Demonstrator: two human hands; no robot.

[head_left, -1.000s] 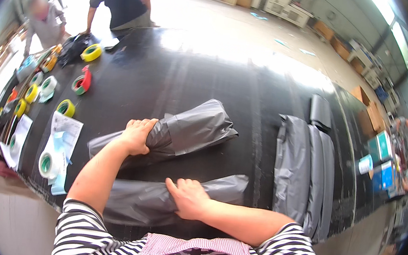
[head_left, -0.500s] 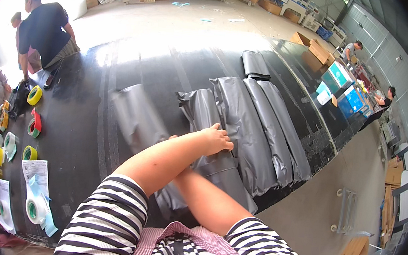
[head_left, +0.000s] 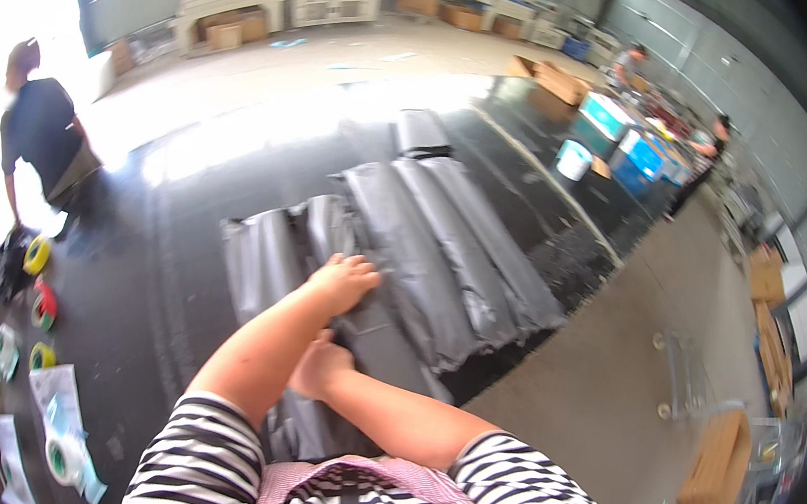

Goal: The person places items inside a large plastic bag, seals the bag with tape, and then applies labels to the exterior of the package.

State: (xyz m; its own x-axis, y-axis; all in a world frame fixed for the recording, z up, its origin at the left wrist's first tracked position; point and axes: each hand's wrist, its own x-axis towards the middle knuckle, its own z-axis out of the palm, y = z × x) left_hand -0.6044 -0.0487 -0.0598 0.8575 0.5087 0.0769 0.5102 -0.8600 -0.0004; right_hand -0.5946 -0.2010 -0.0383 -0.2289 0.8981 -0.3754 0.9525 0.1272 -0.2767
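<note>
Several long packages in dark grey plastic film lie side by side on a black table. My left hand (head_left: pixel 345 283) rests on a package (head_left: pixel 384 334) left of the middle of the row, its fingers spread and holding nothing. Close below it, my right hand (head_left: pixel 321 367) touches the leftmost package (head_left: pixel 269 257) near the join with its neighbour; its fingers are mostly hidden. To the right lie wider packages (head_left: pixel 413 258), pressed close together. A shorter grey bundle (head_left: pixel 424 135) sits at their far end.
Tape rolls (head_left: pixel 41 356) and paper sheets (head_left: pixel 58 397) lie along the left edge. A person in dark clothes (head_left: pixel 44 131) leans over at the far left. Blue boxes (head_left: pixel 638 159) stand at the far right. A wheeled cart (head_left: pixel 678 378) and a cardboard box (head_left: pixel 715 467) are on the floor.
The leftmost package has moved right, up against its neighbour. My right hand has come out from under my left forearm, and my left hand has drawn back slightly. The view has shifted.
</note>
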